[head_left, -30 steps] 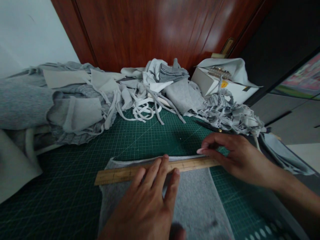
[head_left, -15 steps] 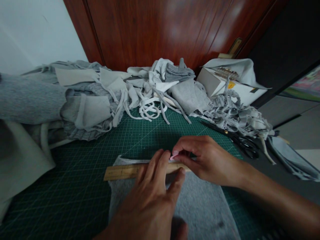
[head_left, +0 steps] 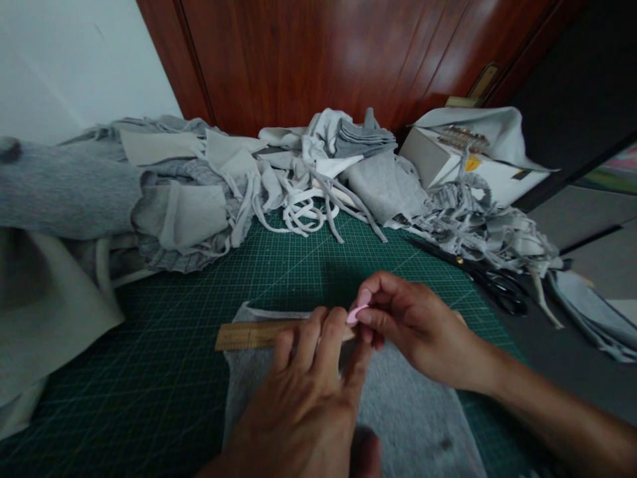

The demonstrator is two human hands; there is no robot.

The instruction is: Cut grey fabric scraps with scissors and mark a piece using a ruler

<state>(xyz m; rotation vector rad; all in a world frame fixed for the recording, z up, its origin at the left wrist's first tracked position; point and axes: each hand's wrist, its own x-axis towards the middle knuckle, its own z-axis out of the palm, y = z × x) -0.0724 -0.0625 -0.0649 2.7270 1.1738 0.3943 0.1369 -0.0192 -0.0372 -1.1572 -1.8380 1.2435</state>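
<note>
Heap of grey knit and pale fabric pieces (head_left: 179, 206) lies beyond and to the left of the left hand (head_left: 308, 392), apart from the work. Straight, yellowish-brown wooden ruler (head_left: 243, 336), with printed graduations, extends out to the left from under that hand's fingers, lying across the flat grey knit cloth (head_left: 413, 398) near its far edge. Cloth rests beneath both hands on the green gridded cutting mat (head_left: 149, 345). Left hand: fingers spread, gripping nothing, laid down over ruler and cloth. Small, flat pink piece (head_left: 352, 316), material undetermined, sits just beside the left fingertips, pinched between thumb and fingers of the right hand (head_left: 413, 325).

Progress, as judged: cloth spread, ruler placed, pink piece in hand at the ruler. No cut is visible along the ruler; whether any mark exists there cannot be determined, the fingers covering part of the edge. Any marking therefore stands unconfirmed.

Black-handled metal scissors (head_left: 478, 271) lie beyond and to the right of the right hand, untouched, beside a tangle of thin grey fabric strips (head_left: 478, 226).
</note>
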